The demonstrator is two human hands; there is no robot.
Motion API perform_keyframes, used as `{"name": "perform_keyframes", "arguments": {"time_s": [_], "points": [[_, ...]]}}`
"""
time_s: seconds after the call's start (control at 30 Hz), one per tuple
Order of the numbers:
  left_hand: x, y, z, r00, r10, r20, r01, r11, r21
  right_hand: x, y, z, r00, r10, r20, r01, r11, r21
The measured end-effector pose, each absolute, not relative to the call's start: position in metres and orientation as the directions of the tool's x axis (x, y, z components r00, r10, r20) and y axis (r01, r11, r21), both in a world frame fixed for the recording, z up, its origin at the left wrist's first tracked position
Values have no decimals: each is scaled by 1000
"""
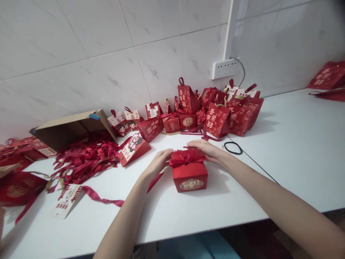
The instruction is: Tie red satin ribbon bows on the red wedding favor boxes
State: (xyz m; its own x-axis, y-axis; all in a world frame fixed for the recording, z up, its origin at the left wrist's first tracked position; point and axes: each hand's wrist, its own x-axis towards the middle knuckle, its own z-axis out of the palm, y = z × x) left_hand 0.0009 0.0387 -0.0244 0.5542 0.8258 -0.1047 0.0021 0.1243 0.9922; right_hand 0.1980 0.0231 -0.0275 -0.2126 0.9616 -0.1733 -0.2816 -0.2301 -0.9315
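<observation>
A red gift box (189,177) with a gold emblem on its front stands upright on the white table before me. Across its top runs a satin ribbon (187,157) tied in a bow. My left hand (161,160) grips the box at its back left corner, fingertips by the ribbon. At the back right, my right hand (207,150) curves around the box behind the bow; some of its fingers are hidden. A loose red ribbon end lies beside my left wrist.
Several red gift boxes and bags (188,100) line the tiled wall. A tipped cardboard box (72,120) spills red ribbons (88,158) at left. A black cord loop (233,148) lies right. Another person's hand (9,170) is at far left by a red box (21,189).
</observation>
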Motion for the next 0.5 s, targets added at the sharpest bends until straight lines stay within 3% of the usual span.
{"name": "perform_keyframes", "arguments": {"time_s": [0.13,0.23,0.33,0.5], "points": [[-2,39,-21,623,765,-163,34,182,983,212,24,-22,-224,968,-113,-215,-162,-963],[-5,40,-18,664,721,-200,60,215,975,233,16,-9,-433,901,30,-78,-4,-997],[-9,40,-15,684,701,-201,66,215,974,244,4,1,-632,773,44,158,185,-970],[-21,42,-14,645,701,-306,216,216,952,240,7,-7,-584,811,16,306,238,-922]]}}
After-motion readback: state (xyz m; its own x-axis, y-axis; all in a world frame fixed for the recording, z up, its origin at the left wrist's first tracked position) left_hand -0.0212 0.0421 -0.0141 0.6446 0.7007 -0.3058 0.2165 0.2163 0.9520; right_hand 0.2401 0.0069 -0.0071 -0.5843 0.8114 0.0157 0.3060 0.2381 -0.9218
